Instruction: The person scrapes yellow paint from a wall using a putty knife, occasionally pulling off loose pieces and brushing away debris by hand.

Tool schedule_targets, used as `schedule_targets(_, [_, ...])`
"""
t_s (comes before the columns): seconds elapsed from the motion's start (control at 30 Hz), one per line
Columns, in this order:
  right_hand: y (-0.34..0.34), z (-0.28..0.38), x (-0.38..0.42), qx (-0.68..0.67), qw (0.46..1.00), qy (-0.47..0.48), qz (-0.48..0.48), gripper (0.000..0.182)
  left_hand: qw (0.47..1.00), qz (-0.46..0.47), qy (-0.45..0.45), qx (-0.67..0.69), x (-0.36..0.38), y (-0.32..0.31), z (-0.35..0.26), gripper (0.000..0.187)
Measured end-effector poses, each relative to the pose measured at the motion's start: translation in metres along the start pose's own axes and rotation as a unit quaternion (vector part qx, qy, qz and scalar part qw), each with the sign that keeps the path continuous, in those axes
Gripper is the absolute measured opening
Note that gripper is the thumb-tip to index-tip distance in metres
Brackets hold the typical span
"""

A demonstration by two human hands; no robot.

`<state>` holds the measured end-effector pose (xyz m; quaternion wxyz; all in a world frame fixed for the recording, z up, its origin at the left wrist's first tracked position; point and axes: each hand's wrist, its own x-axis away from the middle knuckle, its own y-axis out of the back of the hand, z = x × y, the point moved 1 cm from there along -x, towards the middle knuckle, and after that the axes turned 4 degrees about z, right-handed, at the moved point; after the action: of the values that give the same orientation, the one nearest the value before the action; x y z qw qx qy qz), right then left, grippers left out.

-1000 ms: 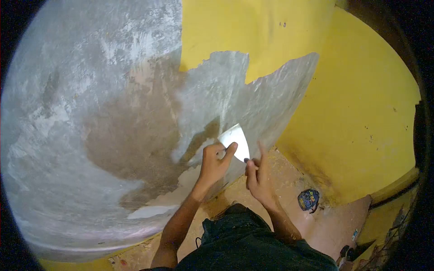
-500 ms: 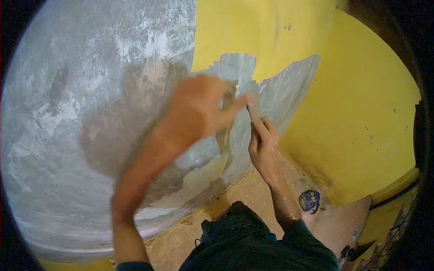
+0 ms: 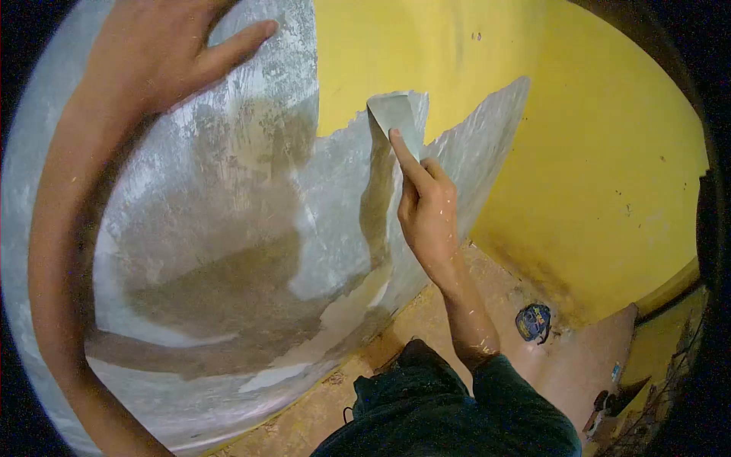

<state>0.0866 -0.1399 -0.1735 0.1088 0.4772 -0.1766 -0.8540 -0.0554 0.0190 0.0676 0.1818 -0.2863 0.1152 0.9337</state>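
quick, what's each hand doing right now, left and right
Left hand: open, fingers spread against the gray plastered wall, holding nothing.
Right hand: closed on the putty knife, forefinger along the blade, pressing it to the wall.

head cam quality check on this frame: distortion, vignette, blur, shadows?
Head view: strong fisheye, the wall bows outward and black corners ring the frame. Left hand sits close to the lens, large and slightly soft. Right hand and the scraper are fairly sharp. Lighting is warm and dim; a shadow falls on the grey plaster beside the right hand. No glare.
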Motion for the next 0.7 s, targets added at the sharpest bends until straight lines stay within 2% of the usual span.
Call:
schedule_targets(0.1, [-0.002, -0.004, 0.011, 0.006, 0.999, -0.016, 0.046, 0.065, 0.999, 0.009, -0.016, -0.038, 0.011, 0.000, 0.010, 0.071])
schedule_targets(0.2, [0.000, 0.000, 0.002, 0.014, 1.000, 0.016, 0.002, 0.065, 0.994, 0.043, -0.025, -0.094, 0.017, 0.004, 0.007, 0.071])
schedule_targets(0.3, [0.002, 0.004, 0.004, 0.018, 1.000, 0.013, 0.016, 0.065, 0.997, 0.046, 0.002, -0.068, 0.019, 0.007, 0.004, 0.071])
schedule_targets(0.37, [0.001, 0.002, 0.018, 0.009, 0.996, -0.040, 0.079, 0.065, 0.998, 0.024, -0.012, -0.056, 0.021, 0.005, 0.006, 0.072])
schedule_targets(0.5, [0.004, 0.007, -0.004, 0.027, 0.999, -0.005, 0.023, 0.066, 0.996, 0.041, -0.001, -0.073, 0.018, 0.009, 0.004, 0.072])
schedule_targets(0.57, [0.000, 0.003, 0.011, 0.038, 0.998, -0.009, 0.054, 0.066, 0.997, 0.039, -0.011, -0.065, 0.020, 0.006, 0.007, 0.073])
schedule_targets(0.7, [0.000, 0.001, 0.009, 0.028, 0.998, -0.009, 0.050, 0.068, 0.998, -0.001, -0.050, -0.041, 0.020, -0.002, 0.012, 0.073])
